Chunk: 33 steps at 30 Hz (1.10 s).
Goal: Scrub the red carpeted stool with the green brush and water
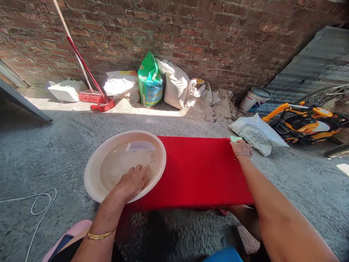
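Observation:
A round pale pink basin (91, 180) of water stands on the left end of a bench-like surface covered in red cloth (201, 171). My left hand (134, 182), with a gold bracelet at the wrist, reaches over the basin's near rim. Its fingers are a little apart and bend down into the water, where their tips are hidden. At the far right corner of the red cloth, my right hand (242, 148) holds a pale green sponge-like piece (235, 139) against the edge. A thin bangle circles that wrist.
Along the brick wall stand a green sack (150, 82), a white sack (176, 85), a red dustpan (105, 104) and a paint bucket (254, 100). A flattened sack (253, 133) and a yellow-black toy vehicle (305, 123) are at right. A white cable (45, 209) loops on the floor at left.

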Each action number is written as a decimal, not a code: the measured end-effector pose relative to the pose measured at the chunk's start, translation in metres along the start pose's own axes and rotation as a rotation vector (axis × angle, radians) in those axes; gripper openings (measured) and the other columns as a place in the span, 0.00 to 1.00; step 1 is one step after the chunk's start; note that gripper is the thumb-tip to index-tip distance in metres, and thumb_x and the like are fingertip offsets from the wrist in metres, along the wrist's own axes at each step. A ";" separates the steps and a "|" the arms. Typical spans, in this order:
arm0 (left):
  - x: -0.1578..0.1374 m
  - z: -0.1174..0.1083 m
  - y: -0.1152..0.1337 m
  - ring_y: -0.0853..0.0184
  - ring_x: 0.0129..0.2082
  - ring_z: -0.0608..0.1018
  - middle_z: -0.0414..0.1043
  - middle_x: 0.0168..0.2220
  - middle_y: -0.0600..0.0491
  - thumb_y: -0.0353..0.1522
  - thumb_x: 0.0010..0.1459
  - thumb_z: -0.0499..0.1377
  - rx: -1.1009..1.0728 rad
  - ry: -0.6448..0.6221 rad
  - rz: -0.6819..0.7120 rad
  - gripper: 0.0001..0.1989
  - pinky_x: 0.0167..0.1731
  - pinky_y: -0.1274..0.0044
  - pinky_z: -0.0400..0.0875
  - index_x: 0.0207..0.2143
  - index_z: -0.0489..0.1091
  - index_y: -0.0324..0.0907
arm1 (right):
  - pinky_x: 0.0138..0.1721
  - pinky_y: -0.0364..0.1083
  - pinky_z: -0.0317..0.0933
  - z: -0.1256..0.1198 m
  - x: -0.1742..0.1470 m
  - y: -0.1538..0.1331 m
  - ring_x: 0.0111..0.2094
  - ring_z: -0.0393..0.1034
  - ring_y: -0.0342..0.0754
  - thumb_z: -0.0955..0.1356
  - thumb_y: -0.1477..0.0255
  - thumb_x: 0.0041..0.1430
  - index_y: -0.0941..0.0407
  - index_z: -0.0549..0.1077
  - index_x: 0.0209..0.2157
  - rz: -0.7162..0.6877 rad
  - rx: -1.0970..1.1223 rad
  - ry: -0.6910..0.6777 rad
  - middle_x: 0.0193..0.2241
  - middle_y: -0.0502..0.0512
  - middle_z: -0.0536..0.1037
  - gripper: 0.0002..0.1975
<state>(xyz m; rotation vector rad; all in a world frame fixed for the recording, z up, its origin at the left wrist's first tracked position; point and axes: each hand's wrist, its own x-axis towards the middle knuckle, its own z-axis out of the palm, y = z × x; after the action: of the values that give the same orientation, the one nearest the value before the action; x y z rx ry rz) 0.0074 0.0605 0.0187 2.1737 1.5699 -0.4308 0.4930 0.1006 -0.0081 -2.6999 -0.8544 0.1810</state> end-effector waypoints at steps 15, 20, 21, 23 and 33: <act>0.001 0.006 -0.002 0.53 0.60 0.74 0.70 0.60 0.41 0.33 0.70 0.49 0.010 0.069 0.027 0.22 0.58 0.63 0.71 0.64 0.67 0.44 | 0.52 0.47 0.61 0.078 -0.194 -0.137 0.51 0.72 0.53 0.70 0.57 0.66 0.48 0.78 0.58 -0.742 0.009 -0.228 0.51 0.59 0.73 0.21; 0.002 0.007 -0.002 0.53 0.60 0.74 0.69 0.61 0.41 0.34 0.70 0.49 0.017 0.061 0.027 0.23 0.58 0.63 0.71 0.64 0.67 0.44 | 0.53 0.48 0.61 0.068 -0.177 -0.125 0.52 0.72 0.54 0.70 0.58 0.66 0.47 0.77 0.58 -0.673 -0.088 -0.229 0.52 0.59 0.73 0.21; 0.002 0.007 -0.002 0.53 0.60 0.74 0.69 0.61 0.41 0.33 0.70 0.49 0.017 0.066 0.029 0.23 0.58 0.63 0.71 0.64 0.67 0.44 | 0.52 0.48 0.61 0.065 -0.167 -0.115 0.52 0.73 0.54 0.70 0.58 0.66 0.47 0.77 0.58 -0.623 -0.095 -0.219 0.52 0.59 0.73 0.21; 0.002 0.007 -0.002 0.53 0.60 0.74 0.70 0.60 0.40 0.33 0.70 0.49 0.012 0.070 0.033 0.23 0.58 0.63 0.71 0.64 0.68 0.44 | 0.52 0.48 0.62 0.057 -0.142 -0.088 0.51 0.73 0.54 0.69 0.58 0.67 0.47 0.77 0.59 -0.505 -0.095 -0.184 0.52 0.60 0.73 0.22; 0.002 0.005 -0.003 0.50 0.62 0.73 0.69 0.61 0.40 0.33 0.71 0.48 -0.003 0.051 0.040 0.24 0.58 0.60 0.71 0.65 0.66 0.43 | 0.51 0.57 0.65 0.004 -0.036 0.066 0.57 0.71 0.65 0.70 0.59 0.61 0.55 0.80 0.53 0.011 0.056 0.005 0.50 0.72 0.77 0.23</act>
<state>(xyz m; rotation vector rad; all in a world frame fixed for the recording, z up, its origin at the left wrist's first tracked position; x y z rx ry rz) 0.0056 0.0604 0.0125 2.2262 1.5495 -0.3634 0.4989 0.0296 -0.0318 -2.6522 -0.8200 0.1972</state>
